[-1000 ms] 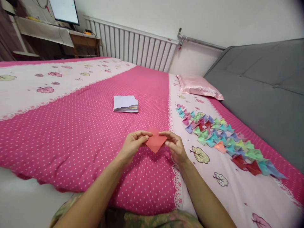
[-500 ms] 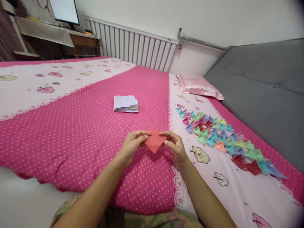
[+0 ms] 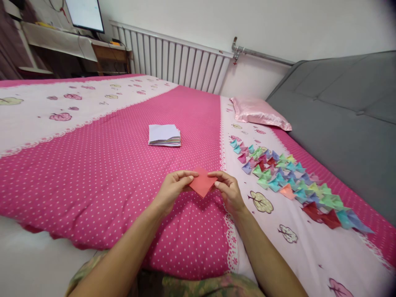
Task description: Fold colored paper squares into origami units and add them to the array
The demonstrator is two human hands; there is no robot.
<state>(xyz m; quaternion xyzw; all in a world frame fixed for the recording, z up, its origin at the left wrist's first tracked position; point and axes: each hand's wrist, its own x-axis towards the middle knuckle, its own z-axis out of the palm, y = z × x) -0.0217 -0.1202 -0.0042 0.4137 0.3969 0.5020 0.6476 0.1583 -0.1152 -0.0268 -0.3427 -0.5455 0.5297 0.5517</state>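
A red sheet of folded paper (image 3: 203,184) is held above the bed, one corner pointing down towards me. My left hand (image 3: 175,186) pinches its left corner between thumb and fingers. At the right corner, my right hand (image 3: 228,187) grips it the same way. Beyond the hands lies a stack of paper (image 3: 163,133), white on top with coloured edges showing. Rows of small folded paper boats (image 3: 278,181) in many colours spread over the bed to the right.
The bed (image 3: 102,173) has a pink dotted cover with white printed bands. A pink pillow (image 3: 260,112) rests near the grey headboard (image 3: 334,95). At the back are a white radiator (image 3: 173,55) and a desk (image 3: 108,51) with a monitor (image 3: 85,14).
The red paper has tilted slightly, and its lower corner has shifted a little to the right and up. Both hands keep their hold on it.
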